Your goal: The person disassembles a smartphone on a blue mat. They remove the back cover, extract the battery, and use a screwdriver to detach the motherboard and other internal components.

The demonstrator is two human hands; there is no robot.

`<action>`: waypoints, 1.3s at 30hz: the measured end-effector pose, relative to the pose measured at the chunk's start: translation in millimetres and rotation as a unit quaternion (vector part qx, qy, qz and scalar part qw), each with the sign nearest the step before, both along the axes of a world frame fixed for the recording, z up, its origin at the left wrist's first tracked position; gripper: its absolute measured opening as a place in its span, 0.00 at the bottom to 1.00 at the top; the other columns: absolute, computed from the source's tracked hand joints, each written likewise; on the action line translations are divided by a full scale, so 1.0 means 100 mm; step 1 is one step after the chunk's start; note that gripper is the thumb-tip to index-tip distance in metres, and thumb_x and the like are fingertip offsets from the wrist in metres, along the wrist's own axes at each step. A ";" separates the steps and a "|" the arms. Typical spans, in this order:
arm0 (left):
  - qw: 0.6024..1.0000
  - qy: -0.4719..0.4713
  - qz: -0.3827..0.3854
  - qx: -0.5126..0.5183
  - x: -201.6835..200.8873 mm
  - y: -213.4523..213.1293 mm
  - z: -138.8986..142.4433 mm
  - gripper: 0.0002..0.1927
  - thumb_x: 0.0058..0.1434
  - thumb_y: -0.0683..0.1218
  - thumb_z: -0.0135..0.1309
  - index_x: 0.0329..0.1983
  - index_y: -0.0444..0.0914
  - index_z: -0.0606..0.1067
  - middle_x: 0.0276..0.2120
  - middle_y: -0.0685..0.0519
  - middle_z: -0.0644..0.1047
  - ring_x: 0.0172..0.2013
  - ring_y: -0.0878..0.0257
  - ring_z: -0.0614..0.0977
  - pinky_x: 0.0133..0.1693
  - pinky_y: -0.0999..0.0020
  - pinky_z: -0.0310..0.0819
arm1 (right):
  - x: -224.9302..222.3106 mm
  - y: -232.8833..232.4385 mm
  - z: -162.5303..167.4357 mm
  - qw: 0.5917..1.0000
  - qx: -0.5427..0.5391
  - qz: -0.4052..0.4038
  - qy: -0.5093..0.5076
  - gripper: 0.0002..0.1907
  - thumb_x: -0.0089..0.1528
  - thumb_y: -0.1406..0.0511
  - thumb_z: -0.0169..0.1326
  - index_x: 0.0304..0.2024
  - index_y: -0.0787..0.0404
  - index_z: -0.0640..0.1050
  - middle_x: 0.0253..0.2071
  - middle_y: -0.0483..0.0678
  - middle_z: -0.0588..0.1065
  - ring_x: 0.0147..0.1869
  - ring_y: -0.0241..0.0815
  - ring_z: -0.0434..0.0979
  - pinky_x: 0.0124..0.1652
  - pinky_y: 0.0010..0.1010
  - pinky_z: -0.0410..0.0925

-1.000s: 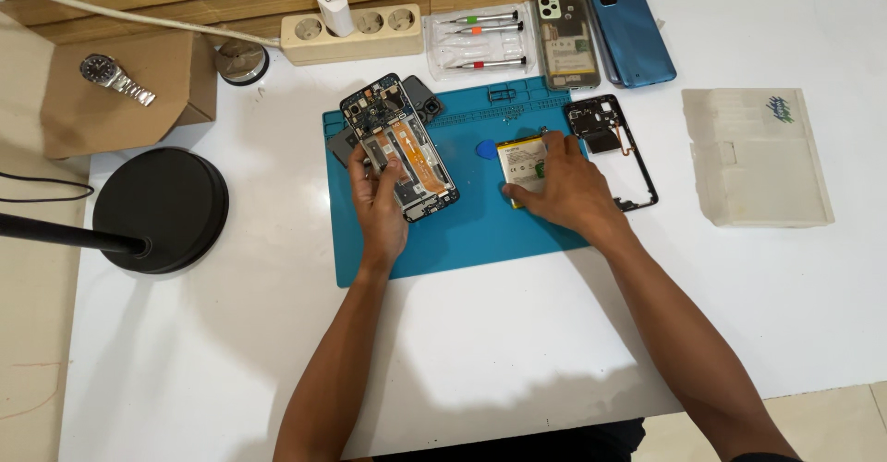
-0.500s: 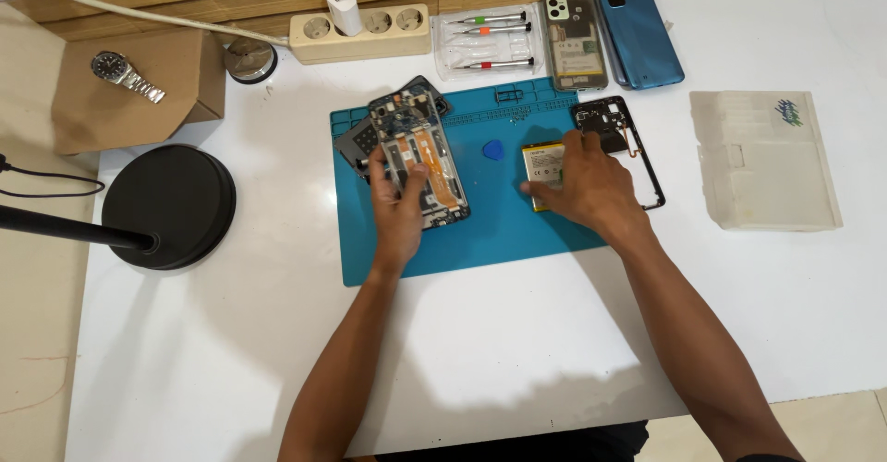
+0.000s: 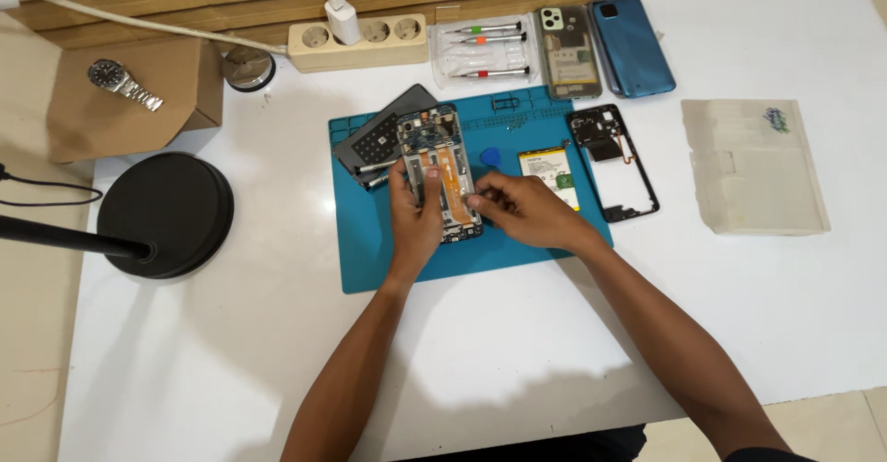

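Note:
An opened phone body [image 3: 440, 168] with its circuit board showing lies on a blue work mat [image 3: 388, 249]. My left hand [image 3: 413, 214] grips its left edge. My right hand [image 3: 520, 208] rests against the phone's lower right edge, fingertips pinched at the frame; what they pinch is too small to see. A yellow-white battery [image 3: 552, 168] lies on the mat just right of my right hand. A blue pick [image 3: 490, 157] sits above it. A black phone frame [image 3: 614, 162] lies on the mat's right edge.
A dark panel [image 3: 374, 139] and a screwdriver [image 3: 374, 181] lie left of the phone. Behind are a power strip [image 3: 370, 39], a screwdriver case [image 3: 485, 51], a clear-backed phone [image 3: 568, 51] and a blue cover [image 3: 633, 46]. Lamp base [image 3: 166, 214], box with a watch [image 3: 125, 85], plastic tray [image 3: 753, 166].
My right hand left the battery on the mat and moved left onto the opened phone. My left hand has stayed on the phone's left edge.

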State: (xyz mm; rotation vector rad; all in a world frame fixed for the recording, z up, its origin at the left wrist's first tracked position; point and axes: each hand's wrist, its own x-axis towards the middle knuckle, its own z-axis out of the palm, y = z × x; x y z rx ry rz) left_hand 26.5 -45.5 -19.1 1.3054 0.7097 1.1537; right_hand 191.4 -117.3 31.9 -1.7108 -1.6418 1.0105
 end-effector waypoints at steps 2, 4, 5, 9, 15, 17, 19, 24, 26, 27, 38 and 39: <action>1.000 -0.002 0.009 -0.016 -0.01 0.00 0.02 0.17 0.76 0.48 0.45 0.61 0.34 0.62 0.43 0.48 0.79 0.39 0.69 0.83 0.38 0.74 0.82 | 0.03 0.05 0.02 0.999 -0.027 -0.018 -0.026 0.15 0.67 0.54 0.52 0.43 0.57 0.79 0.22 0.45 0.75 0.25 0.35 0.72 0.28 0.32 0.64; 0.999 -0.018 0.013 -0.047 -0.01 0.01 0.05 0.17 0.75 0.47 0.43 0.62 0.34 0.61 0.43 0.48 0.79 0.38 0.70 0.82 0.37 0.74 0.81 | 0.09 0.14 0.04 0.998 -0.004 -0.028 -0.051 0.15 0.68 0.55 0.52 0.43 0.58 0.81 0.22 0.47 0.75 0.25 0.38 0.71 0.28 0.34 0.64; 0.998 -0.029 0.016 -0.046 -0.01 0.01 0.06 0.17 0.75 0.47 0.43 0.62 0.35 0.61 0.43 0.49 0.78 0.38 0.70 0.82 0.38 0.74 0.81 | 0.15 0.21 0.06 0.997 0.032 -0.031 -0.062 0.15 0.68 0.55 0.52 0.42 0.59 0.81 0.23 0.47 0.76 0.25 0.39 0.72 0.28 0.35 0.65; 0.996 -0.069 0.023 -0.050 0.01 0.03 0.12 0.16 0.75 0.45 0.44 0.62 0.35 0.61 0.46 0.48 0.78 0.41 0.70 0.82 0.42 0.73 0.82 | 0.41 0.67 0.18 0.964 0.226 -0.051 -0.127 0.12 0.69 0.60 0.53 0.42 0.61 0.82 0.35 0.50 0.80 0.32 0.43 0.81 0.37 0.36 0.73; 0.996 -0.065 0.019 -0.062 0.01 0.01 0.23 0.16 0.75 0.45 0.43 0.63 0.36 0.61 0.45 0.48 0.78 0.41 0.69 0.82 0.42 0.72 0.83 | 0.56 1.13 0.37 0.935 0.154 -0.094 -0.306 0.12 0.68 0.64 0.52 0.50 0.59 0.82 0.49 0.54 0.75 0.55 0.55 0.73 0.52 0.47 0.69; 0.996 -0.069 0.015 -0.060 0.02 0.02 0.27 0.17 0.75 0.45 0.43 0.63 0.35 0.61 0.45 0.48 0.78 0.40 0.69 0.82 0.42 0.72 0.83 | 0.57 1.19 0.39 0.933 0.106 -0.088 -0.334 0.13 0.68 0.63 0.52 0.52 0.58 0.82 0.53 0.53 0.73 0.58 0.55 0.70 0.55 0.47 0.68; 0.995 -0.075 0.011 -0.067 0.03 0.02 0.29 0.17 0.74 0.45 0.43 0.63 0.35 0.60 0.45 0.48 0.78 0.41 0.69 0.82 0.42 0.72 0.83 | 0.58 1.22 0.40 0.930 0.070 -0.077 -0.354 0.13 0.68 0.61 0.53 0.51 0.56 0.83 0.55 0.52 0.72 0.60 0.54 0.70 0.58 0.46 0.68; 0.994 -0.083 -0.002 -0.071 0.03 0.02 0.28 0.17 0.74 0.44 0.42 0.63 0.35 0.59 0.45 0.47 0.77 0.41 0.69 0.82 0.42 0.72 0.83 | 0.60 1.27 0.39 0.932 0.035 -0.089 -0.349 0.12 0.69 0.61 0.52 0.51 0.54 0.83 0.56 0.51 0.72 0.61 0.54 0.70 0.59 0.46 0.68; 0.995 -0.079 -0.005 -0.065 0.03 0.03 0.27 0.17 0.74 0.44 0.42 0.63 0.35 0.59 0.45 0.47 0.77 0.41 0.69 0.82 0.42 0.72 0.83 | 0.61 1.29 0.37 0.932 0.019 -0.090 -0.350 0.12 0.69 0.60 0.52 0.50 0.53 0.82 0.57 0.50 0.71 0.62 0.53 0.69 0.60 0.47 0.67; 0.995 -0.077 -0.007 -0.059 0.03 0.03 0.26 0.17 0.75 0.44 0.42 0.63 0.34 0.59 0.45 0.47 0.77 0.41 0.69 0.82 0.42 0.72 0.83 | 0.62 1.31 0.37 0.931 0.009 -0.088 -0.354 0.12 0.69 0.61 0.52 0.50 0.53 0.82 0.58 0.51 0.70 0.64 0.54 0.68 0.61 0.47 0.66; 0.998 -0.047 -0.014 -0.050 0.01 0.02 0.24 0.17 0.75 0.44 0.41 0.63 0.34 0.59 0.44 0.47 0.78 0.40 0.69 0.83 0.40 0.72 0.84 | 0.64 1.42 0.48 0.928 -0.075 -0.046 -0.363 0.08 0.68 0.62 0.52 0.46 0.57 0.78 0.58 0.52 0.70 0.69 0.54 0.60 0.70 0.55 0.50; 0.998 -0.047 -0.015 -0.048 0.01 0.03 0.24 0.17 0.75 0.44 0.41 0.63 0.35 0.59 0.45 0.48 0.78 0.41 0.69 0.83 0.41 0.73 0.84 | 0.64 1.39 0.49 0.929 -0.058 -0.046 -0.363 0.08 0.68 0.63 0.52 0.46 0.58 0.78 0.57 0.52 0.71 0.68 0.55 0.61 0.69 0.54 0.51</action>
